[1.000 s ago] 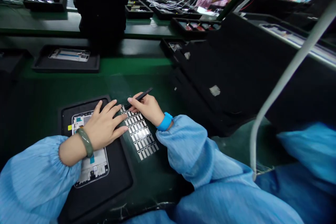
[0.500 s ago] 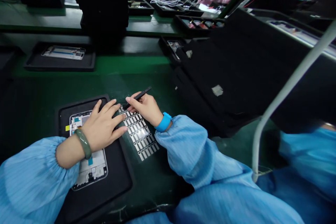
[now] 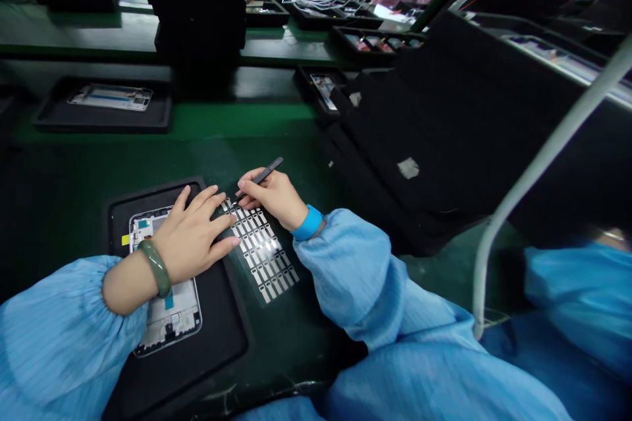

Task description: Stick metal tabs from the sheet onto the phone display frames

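Note:
A clear sheet carrying rows of small silvery stickers (image 3: 266,253) lies on the dark green table. My right hand (image 3: 274,197) pinches black tweezers (image 3: 268,170), their tips down at the sheet's upper left corner. Fingers spread, my left hand (image 3: 192,237) reaches over a phone frame (image 3: 172,322), its fingertips on the left edge of the sheet. The phone frame sits in a black tray (image 3: 222,335), and my left hand and wrist cover its middle. A yellow tab (image 3: 125,240) sticks out on the frame's left side.
Another phone frame (image 3: 111,97) lies in a black tray at the back left. Black trays are stacked (image 3: 197,13) behind. To the right are black sheets (image 3: 444,145) and a grey curved tube (image 3: 533,177). A co-worker's blue sleeve (image 3: 577,283) shows at the right edge.
The tweezers have tilted slightly in my right hand, and their tips now show against the sheet's top corner. My left hand stays in place.

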The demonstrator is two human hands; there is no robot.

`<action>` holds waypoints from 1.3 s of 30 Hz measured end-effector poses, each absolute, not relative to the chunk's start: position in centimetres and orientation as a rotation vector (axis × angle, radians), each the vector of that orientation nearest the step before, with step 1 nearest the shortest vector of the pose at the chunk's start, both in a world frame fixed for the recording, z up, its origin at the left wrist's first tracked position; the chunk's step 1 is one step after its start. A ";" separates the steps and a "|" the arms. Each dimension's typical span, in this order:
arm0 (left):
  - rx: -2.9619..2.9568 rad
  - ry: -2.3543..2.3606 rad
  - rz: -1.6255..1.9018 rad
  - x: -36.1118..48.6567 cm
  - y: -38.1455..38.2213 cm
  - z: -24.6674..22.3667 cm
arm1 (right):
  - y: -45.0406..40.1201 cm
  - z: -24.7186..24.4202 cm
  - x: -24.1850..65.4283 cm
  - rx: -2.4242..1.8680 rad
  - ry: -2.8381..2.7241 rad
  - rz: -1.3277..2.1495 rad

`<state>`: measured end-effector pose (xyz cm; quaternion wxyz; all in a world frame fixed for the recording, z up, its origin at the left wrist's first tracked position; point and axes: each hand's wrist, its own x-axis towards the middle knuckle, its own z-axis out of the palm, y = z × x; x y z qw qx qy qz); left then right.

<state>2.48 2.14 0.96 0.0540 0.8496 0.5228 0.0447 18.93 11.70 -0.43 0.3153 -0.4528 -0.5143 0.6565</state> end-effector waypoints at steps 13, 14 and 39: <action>1.910 1.669 0.952 0.4 0.6 2.7 | 9.1 2.6 16.8 -0.807 -1.145 1.988; 1.896 1.676 0.941 0.1 0.5 3.0 | 8.9 2.9 16.4 -0.789 -1.181 1.983; 2.261 1.822 0.557 -6.8 -6.2 -0.1 | 8.1 1.1 8.6 -0.843 -1.522 2.075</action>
